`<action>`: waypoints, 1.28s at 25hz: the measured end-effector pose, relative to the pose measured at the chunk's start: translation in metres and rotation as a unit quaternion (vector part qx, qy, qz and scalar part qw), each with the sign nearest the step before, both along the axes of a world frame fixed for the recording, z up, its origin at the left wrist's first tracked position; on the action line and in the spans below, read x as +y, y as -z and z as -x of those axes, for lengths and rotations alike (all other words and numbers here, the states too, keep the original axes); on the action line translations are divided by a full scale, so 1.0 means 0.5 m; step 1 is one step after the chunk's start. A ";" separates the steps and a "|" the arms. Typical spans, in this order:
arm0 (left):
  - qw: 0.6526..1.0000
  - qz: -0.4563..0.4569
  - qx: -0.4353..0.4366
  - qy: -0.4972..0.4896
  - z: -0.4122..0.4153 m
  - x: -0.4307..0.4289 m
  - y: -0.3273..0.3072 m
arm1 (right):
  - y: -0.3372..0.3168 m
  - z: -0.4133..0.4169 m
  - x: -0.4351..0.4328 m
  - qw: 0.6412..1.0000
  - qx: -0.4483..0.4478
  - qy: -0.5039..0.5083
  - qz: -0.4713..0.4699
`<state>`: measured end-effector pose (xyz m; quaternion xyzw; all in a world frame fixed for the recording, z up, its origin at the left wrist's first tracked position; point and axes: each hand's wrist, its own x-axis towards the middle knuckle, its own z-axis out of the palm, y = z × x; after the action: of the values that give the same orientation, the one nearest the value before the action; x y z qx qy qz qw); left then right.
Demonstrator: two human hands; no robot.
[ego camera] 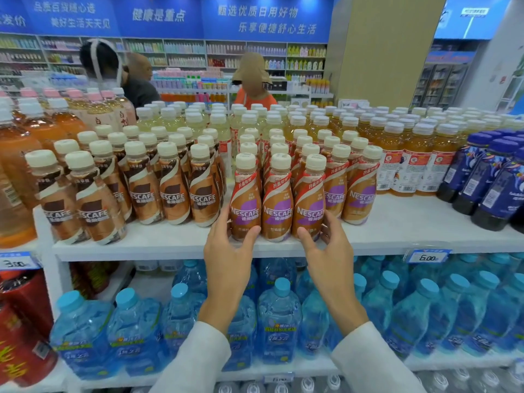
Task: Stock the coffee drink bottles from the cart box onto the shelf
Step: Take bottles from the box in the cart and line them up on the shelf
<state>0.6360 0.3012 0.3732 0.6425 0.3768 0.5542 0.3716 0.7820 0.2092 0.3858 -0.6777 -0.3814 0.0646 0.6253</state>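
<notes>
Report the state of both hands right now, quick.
Left hand: grips the leftmost purple-label coffee bottle near its base.
Right hand: grips the third purple-label coffee bottle in that front row.

3 upright purple-label coffee bottles (277,199) at shelf (397,222) front edge.

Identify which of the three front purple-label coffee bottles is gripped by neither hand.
The middle bottle: the left hand grips its left neighbour, the right hand its right neighbour.
</notes>
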 end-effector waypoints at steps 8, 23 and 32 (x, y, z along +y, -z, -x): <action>0.987 0.045 0.101 -0.120 0.152 -0.167 0.105 | 0.111 0.117 -0.133 0.993 0.039 -0.105 0.024; 0.786 0.320 0.212 -0.485 0.695 -0.689 0.359 | 0.393 0.597 -0.298 0.807 -0.070 -0.516 0.277; 0.716 0.403 0.132 -0.554 0.988 -0.872 0.433 | 0.452 0.950 -0.355 0.710 -0.116 -0.570 0.397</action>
<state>0.1421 -0.1345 0.1568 0.1749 0.8983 0.3664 0.1678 0.3072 0.0318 0.1598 -0.5198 -0.7036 0.4753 0.0937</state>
